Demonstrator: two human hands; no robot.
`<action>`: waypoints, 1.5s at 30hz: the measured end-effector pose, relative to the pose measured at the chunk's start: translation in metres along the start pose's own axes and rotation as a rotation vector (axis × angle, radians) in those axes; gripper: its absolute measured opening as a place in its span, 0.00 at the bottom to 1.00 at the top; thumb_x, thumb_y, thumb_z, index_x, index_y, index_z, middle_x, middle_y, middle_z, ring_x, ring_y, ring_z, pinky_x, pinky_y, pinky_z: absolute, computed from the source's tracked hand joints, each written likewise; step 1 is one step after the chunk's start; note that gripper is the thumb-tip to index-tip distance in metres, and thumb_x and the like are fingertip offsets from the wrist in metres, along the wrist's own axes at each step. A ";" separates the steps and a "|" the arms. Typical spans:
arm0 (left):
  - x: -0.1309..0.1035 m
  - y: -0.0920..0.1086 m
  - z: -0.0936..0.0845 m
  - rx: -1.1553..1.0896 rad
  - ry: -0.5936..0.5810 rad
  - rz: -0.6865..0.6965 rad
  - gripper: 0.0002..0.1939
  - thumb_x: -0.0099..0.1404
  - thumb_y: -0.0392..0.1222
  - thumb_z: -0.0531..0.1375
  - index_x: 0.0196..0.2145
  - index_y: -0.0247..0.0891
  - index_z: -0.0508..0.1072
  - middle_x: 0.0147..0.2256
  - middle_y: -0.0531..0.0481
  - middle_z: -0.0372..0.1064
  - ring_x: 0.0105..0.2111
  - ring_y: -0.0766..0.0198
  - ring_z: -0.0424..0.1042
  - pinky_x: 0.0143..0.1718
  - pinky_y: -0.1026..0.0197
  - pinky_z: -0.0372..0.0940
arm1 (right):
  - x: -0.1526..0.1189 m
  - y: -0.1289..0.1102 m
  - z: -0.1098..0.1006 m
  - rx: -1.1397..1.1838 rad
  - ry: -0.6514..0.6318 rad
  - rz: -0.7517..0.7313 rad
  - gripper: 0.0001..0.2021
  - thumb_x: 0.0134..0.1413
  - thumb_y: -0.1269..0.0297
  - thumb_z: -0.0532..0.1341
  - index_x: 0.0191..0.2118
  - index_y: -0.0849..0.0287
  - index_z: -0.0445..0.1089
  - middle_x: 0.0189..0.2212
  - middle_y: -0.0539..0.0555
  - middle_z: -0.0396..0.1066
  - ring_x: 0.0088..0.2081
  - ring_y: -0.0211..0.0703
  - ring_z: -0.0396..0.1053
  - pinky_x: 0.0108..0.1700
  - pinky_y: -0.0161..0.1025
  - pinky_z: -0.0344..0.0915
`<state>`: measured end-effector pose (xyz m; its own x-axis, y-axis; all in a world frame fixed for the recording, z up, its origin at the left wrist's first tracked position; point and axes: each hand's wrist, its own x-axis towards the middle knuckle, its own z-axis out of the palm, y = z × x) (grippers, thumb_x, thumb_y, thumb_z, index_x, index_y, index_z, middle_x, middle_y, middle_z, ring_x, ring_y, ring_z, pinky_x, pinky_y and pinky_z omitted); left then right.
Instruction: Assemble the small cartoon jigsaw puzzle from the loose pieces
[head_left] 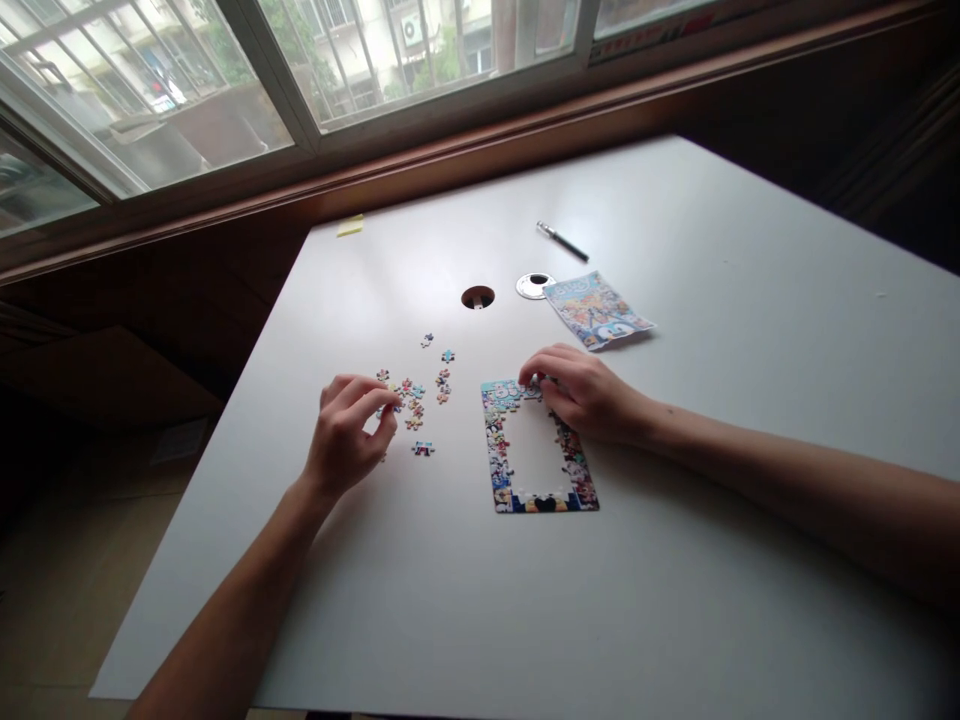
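A jigsaw puzzle (501, 480) lies on the white table as a rectangular frame of joined pieces around a bare middle. My right hand (589, 392) rests at its top right corner, fingers bent with the tips on the top edge; whether they hold a piece is too small to tell. Left of the puzzle, several loose pieces (415, 412) are scattered. Over their left side is my left hand (351, 428), thumb and index finger pinched together. Anything between those fingertips is too small to make out. A single piece (423, 449) lies just right of this hand.
Beyond the puzzle a crumpled picture sheet (600, 308) lies by a round metal cover (534, 286). A black pen (562, 242) is farther back. The white table (420, 600) has a round hole (478, 298) and a yellow note (350, 226) near its far left corner.
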<state>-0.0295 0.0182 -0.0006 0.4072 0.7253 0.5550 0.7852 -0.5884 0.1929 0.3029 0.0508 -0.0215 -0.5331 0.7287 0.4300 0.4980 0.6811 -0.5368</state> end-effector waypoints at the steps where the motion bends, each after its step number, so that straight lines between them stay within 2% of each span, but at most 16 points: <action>1: -0.001 0.004 -0.001 -0.014 -0.006 0.012 0.07 0.61 0.31 0.59 0.35 0.41 0.75 0.37 0.49 0.74 0.42 0.57 0.69 0.47 0.51 0.64 | 0.000 0.000 0.000 -0.014 -0.007 -0.007 0.16 0.49 0.82 0.54 0.40 0.58 0.69 0.38 0.57 0.72 0.42 0.48 0.67 0.46 0.46 0.66; 3: -0.001 0.016 -0.001 -0.051 -0.063 0.061 0.08 0.62 0.33 0.60 0.37 0.41 0.75 0.39 0.49 0.74 0.45 0.56 0.69 0.50 0.51 0.63 | 0.000 0.001 0.001 -0.037 -0.016 -0.016 0.15 0.50 0.81 0.54 0.41 0.58 0.69 0.39 0.57 0.72 0.43 0.49 0.66 0.47 0.47 0.66; 6: -0.002 0.039 0.002 -0.106 -0.243 0.199 0.12 0.63 0.39 0.61 0.46 0.43 0.74 0.47 0.47 0.74 0.53 0.54 0.67 0.55 0.49 0.59 | 0.000 0.003 0.002 -0.051 -0.025 -0.035 0.15 0.51 0.81 0.55 0.41 0.57 0.68 0.39 0.57 0.72 0.44 0.49 0.66 0.48 0.47 0.66; 9: -0.005 0.056 0.008 -0.130 -0.400 0.337 0.21 0.65 0.46 0.61 0.56 0.46 0.70 0.58 0.45 0.67 0.60 0.50 0.62 0.58 0.47 0.56 | 0.000 0.003 0.003 -0.047 -0.036 -0.069 0.15 0.50 0.80 0.56 0.42 0.56 0.68 0.39 0.56 0.72 0.44 0.49 0.67 0.47 0.47 0.66; 12: -0.006 0.061 0.011 -0.139 -0.451 0.410 0.24 0.65 0.48 0.61 0.59 0.48 0.67 0.60 0.45 0.64 0.61 0.50 0.61 0.60 0.46 0.55 | 0.000 0.002 0.003 -0.033 -0.046 -0.092 0.15 0.51 0.80 0.56 0.42 0.56 0.68 0.39 0.56 0.72 0.44 0.49 0.67 0.47 0.47 0.67; 17: -0.007 0.059 0.010 -0.127 -0.452 0.400 0.23 0.66 0.48 0.60 0.58 0.50 0.67 0.59 0.47 0.67 0.59 0.51 0.63 0.60 0.45 0.53 | 0.000 0.001 0.003 -0.009 -0.068 -0.116 0.14 0.52 0.79 0.56 0.43 0.56 0.68 0.40 0.56 0.73 0.45 0.49 0.67 0.47 0.47 0.67; 26: -0.007 0.060 0.008 -0.144 -0.482 0.384 0.24 0.67 0.51 0.59 0.60 0.50 0.65 0.60 0.46 0.65 0.60 0.51 0.61 0.60 0.46 0.52 | -0.001 0.002 0.003 0.010 -0.065 -0.101 0.13 0.54 0.78 0.56 0.43 0.56 0.68 0.40 0.57 0.73 0.45 0.49 0.68 0.47 0.47 0.67; 37: -0.008 0.058 0.008 -0.172 -0.483 0.406 0.26 0.65 0.52 0.59 0.60 0.47 0.66 0.61 0.46 0.64 0.60 0.48 0.61 0.60 0.45 0.51 | -0.001 0.001 0.002 0.018 -0.071 -0.089 0.13 0.54 0.78 0.57 0.43 0.57 0.68 0.40 0.56 0.72 0.44 0.47 0.67 0.47 0.45 0.67; 41: -0.008 0.053 0.007 -0.182 -0.389 0.370 0.20 0.65 0.45 0.61 0.55 0.46 0.69 0.57 0.46 0.68 0.57 0.51 0.65 0.58 0.47 0.55 | -0.001 -0.001 0.000 0.032 -0.030 -0.030 0.13 0.54 0.78 0.57 0.43 0.57 0.68 0.38 0.55 0.72 0.41 0.45 0.68 0.44 0.43 0.66; 45: -0.007 0.036 0.002 -0.152 -0.212 0.239 0.10 0.62 0.32 0.60 0.41 0.43 0.72 0.41 0.50 0.75 0.46 0.57 0.71 0.51 0.51 0.60 | 0.001 -0.001 -0.002 0.086 0.062 0.137 0.11 0.52 0.79 0.56 0.39 0.58 0.68 0.34 0.53 0.71 0.34 0.41 0.67 0.37 0.40 0.64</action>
<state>-0.0027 -0.0076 0.0005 0.6711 0.6097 0.4218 0.5845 -0.7851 0.2050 0.3033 0.0510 -0.0192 -0.4195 0.8190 0.3915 0.5015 0.5686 -0.6520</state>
